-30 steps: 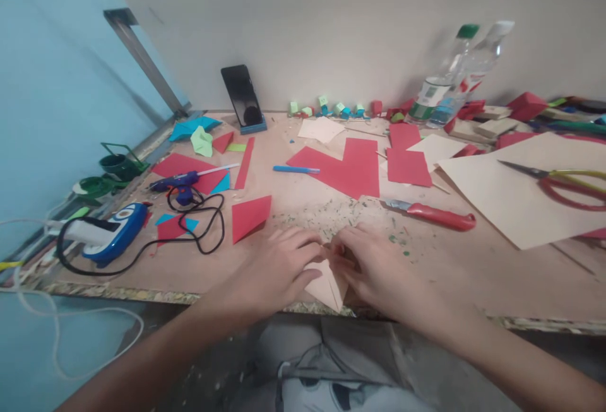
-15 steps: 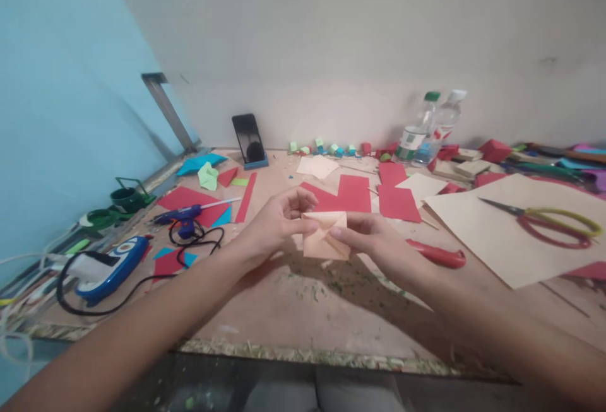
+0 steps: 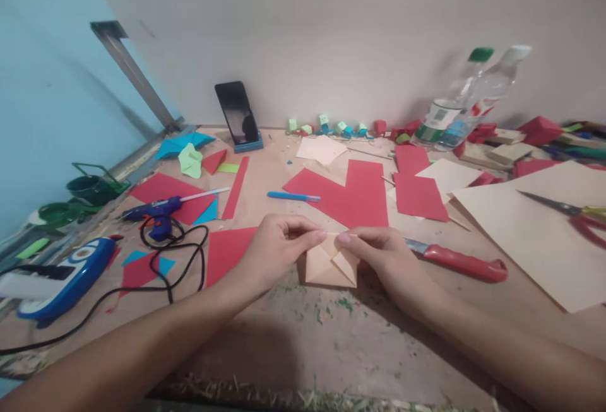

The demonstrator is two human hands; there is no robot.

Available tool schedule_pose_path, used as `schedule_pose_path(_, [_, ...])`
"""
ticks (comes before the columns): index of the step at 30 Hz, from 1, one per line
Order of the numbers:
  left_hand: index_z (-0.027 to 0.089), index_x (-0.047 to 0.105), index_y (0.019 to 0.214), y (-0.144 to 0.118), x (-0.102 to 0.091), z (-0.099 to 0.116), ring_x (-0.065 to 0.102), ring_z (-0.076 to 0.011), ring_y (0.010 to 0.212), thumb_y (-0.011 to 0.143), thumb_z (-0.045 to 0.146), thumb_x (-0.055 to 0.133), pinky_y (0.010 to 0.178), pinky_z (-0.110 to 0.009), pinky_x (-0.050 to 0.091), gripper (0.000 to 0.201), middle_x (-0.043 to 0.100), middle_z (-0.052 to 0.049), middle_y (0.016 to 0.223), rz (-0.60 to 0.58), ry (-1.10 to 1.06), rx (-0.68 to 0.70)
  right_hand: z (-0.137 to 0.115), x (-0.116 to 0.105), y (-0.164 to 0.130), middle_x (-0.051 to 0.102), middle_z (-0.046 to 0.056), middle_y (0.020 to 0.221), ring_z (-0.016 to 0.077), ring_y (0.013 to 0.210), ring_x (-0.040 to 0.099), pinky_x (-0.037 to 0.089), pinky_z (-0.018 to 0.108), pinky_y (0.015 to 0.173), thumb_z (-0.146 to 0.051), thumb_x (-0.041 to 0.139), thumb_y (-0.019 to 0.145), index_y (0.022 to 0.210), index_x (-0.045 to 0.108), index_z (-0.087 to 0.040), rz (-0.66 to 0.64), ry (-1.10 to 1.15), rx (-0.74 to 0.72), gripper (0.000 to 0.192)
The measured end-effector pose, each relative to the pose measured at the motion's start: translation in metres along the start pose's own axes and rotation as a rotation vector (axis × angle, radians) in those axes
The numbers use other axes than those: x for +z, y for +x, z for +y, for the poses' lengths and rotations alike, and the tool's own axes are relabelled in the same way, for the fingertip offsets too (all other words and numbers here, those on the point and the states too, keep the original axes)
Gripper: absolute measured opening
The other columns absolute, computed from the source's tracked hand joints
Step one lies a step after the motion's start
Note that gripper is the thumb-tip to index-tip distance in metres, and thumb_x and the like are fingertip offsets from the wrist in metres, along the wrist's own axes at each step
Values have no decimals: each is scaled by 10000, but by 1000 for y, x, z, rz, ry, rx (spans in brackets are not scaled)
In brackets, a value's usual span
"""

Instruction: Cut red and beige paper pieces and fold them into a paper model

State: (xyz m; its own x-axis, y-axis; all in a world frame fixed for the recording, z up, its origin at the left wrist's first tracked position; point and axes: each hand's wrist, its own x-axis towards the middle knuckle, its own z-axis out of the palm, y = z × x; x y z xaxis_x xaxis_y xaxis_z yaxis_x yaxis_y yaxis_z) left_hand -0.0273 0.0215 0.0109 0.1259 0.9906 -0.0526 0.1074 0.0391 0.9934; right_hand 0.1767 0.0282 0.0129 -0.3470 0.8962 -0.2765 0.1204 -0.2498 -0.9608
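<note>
A small square of folded cream paper, its flaps meeting near the middle, is held between both hands just over the table's front half. My left hand pinches its upper left corner between thumb and fingers. On the upper right, my right hand grips it the same way, thumb on the front face. The fingertips behind the paper are partly hidden. Close to my right hand lies a knife with a red handle. A blue pen and cut red paper lie beyond the hands.
At left are a glue gun with a looping black cord and a blue-white power strip. A phone stands at the back. Bottles lean by the wall. Scissors rest on a large cream sheet at right.
The folded paper and both hands have come lower, nearer the tabletop, with the grip now at the paper's upper corners. The view has moved closer, and the blue pen has come into sight.
</note>
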Motion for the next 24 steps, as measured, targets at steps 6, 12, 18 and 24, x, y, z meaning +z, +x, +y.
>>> schedule_pose_path(6, [162, 783, 748, -2, -1, -7, 636, -151, 658, 794, 373, 814, 627, -264, 480, 219, 743, -30, 736, 27, -118, -77, 7, 0, 0, 593, 2, 621, 118, 546, 449, 302, 268, 491, -545, 784, 821, 732, 761, -178, 25, 22, -12, 378])
schedule_pose_path(12, [176, 778, 717, -6, 1, -6, 621, -148, 662, 821, 320, 788, 648, -276, 488, 178, 740, -20, 722, 115, 10, 72, 9, -1, -2, 593, 5, 656, 116, 585, 481, 342, 255, 514, -533, 829, 799, 701, 730, -177, -13, 146, -21, 382])
schedule_pose_path(18, [172, 772, 724, -9, 3, -7, 621, -141, 673, 842, 348, 776, 652, -266, 483, 212, 738, -19, 729, 94, -32, 73, 13, -1, -3, 509, -29, 585, 85, 488, 392, 270, 251, 455, -496, 830, 824, 669, 691, -182, -45, 261, 6, 377])
schedule_pose_path(24, [146, 781, 762, -6, 3, -8, 628, -147, 714, 769, 375, 848, 674, -260, 485, 239, 738, -37, 776, 44, -93, -1, 16, -4, 1, 689, 36, 767, 151, 711, 594, 446, 274, 653, -549, 808, 847, 765, 755, -173, -31, 178, -42, 388])
